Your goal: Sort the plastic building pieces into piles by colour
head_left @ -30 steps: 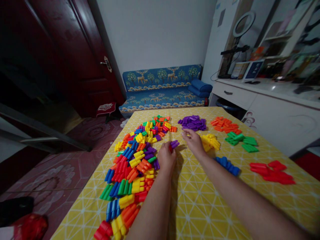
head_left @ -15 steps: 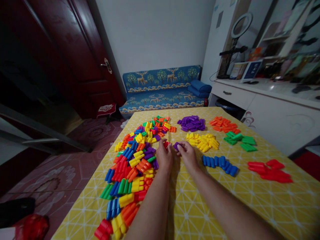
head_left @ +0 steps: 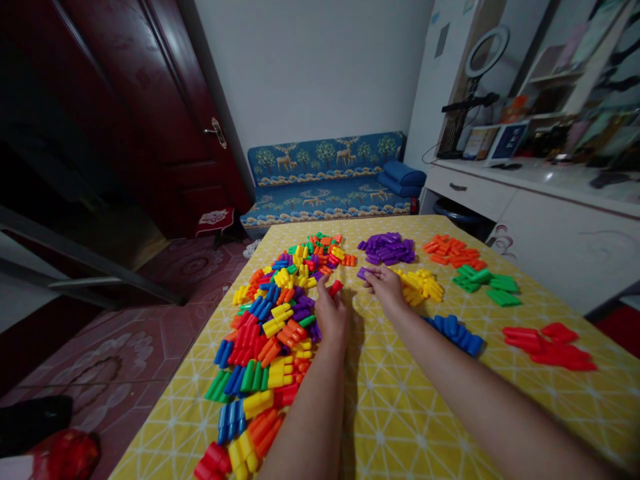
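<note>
My left hand (head_left: 332,313) is closed on a red plastic building block (head_left: 335,288), beside the right edge of a mixed pile of coloured blocks (head_left: 273,327). Between the thumb and fingers of my right hand (head_left: 386,288) is a purple building block (head_left: 364,273). That hand is just short of the purple pile (head_left: 387,248) and partly covers the yellow pile (head_left: 423,287). My right forearm hides part of the blue blocks (head_left: 456,333).
Orange blocks (head_left: 453,252), green blocks (head_left: 487,283) and red blocks (head_left: 550,345) lie in separate groups on the right of the yellow tablecloth (head_left: 390,413). Beyond the table stand a blue patterned sofa (head_left: 325,193) and a white dresser (head_left: 550,220).
My right hand has moved forward with the purple block, away from my left hand and toward the purple pile. My left hand still holds the red block, which now shows more.
</note>
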Motion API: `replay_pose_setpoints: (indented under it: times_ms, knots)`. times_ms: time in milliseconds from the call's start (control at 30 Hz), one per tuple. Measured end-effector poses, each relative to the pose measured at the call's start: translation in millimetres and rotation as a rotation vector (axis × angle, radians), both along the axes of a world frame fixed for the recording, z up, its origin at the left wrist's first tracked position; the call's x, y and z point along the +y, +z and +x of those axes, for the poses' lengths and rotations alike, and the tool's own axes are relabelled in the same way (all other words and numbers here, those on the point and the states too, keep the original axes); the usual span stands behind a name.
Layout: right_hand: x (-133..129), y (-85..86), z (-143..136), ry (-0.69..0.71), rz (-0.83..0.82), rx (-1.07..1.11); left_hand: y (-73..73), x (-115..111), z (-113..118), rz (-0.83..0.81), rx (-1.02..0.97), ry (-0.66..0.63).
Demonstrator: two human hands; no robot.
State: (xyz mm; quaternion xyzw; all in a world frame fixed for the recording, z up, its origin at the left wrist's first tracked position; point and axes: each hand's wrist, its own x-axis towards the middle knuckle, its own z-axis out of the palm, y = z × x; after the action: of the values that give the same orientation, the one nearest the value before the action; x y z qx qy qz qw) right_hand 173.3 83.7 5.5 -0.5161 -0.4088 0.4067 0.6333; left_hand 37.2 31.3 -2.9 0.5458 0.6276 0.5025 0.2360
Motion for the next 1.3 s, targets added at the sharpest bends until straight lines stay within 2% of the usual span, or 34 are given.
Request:
replay_pose_setpoints:
  times_ms: [100, 167, 267, 400, 533, 700, 800, 933, 1033, 1100, 1167, 1233, 1300]
  knots:
    - [28.0, 16.2, 12.1, -0.096, 0.058, 0.025, -3.2, 2.2, 0.6, 0.011, -0.011, 0.001]
    - [31.1, 20.7, 12.3, -0.118, 0.083, 0.030, -4.3, 2.8, 1.5, 0.030, -0.030, 0.001]
    - [9.8, 11.0, 0.6, -0.052, 0.061, 0.013, -2.4, 0.9, 2.9, 0.047, -0.054, -0.033]
    - [-30.4, -15.9, -17.1, 0.194, 0.070, -0.107, 2.5, -3.5, 2.4, 0.012, -0.042, -0.074]
    - [-44.0, -29.4, -20.0, 0.198, 0.142, -0.162, 2.6, -2.8, 0.2, -0.012, -0.018, -0.086]
    - [-45.8, -26.4, -17.7, 0.198, 0.165, -0.080, -1.3, 1.0, 0.1, 0.007, -0.025, -0.112]
    - [-49.7, -21.5, -18.3, 0.178, 0.116, 0.007, -1.4, 1.3, 0.6, 0.055, -0.045, -0.102]
    - [-55.7, -15.9, -20.8, 0.114, 0.051, 0.105, 2.6, -1.8, -0.8, 0.108, -0.065, -0.021]
    - [-62.5, -9.3, -19.5, 0.116, 0.020, 0.122, 5.6, -5.4, -3.0, 0.160, -0.053, 0.041]
    - [-67.9, -1.1, -10.9, 0.093, 0.043, 0.060, 6.3, -6.9, -4.0, 0.210, 0.014, 0.055]
    - [-73.1, 9.5, 8.4, 0.010, 0.118, -0.066, 5.7, -6.7, -4.0, 0.260, 0.085, 0.061]
    - [-78.1, 20.4, 39.2, -0.130, 0.194, -0.232, 4.1, -4.8, -3.2, 0.276, 0.124, 0.043]
    - [-83.7, 29.0, 77.5, -0.287, 0.203, -0.430, 2.1, -2.1, -1.8, 0.257, 0.130, -0.008]
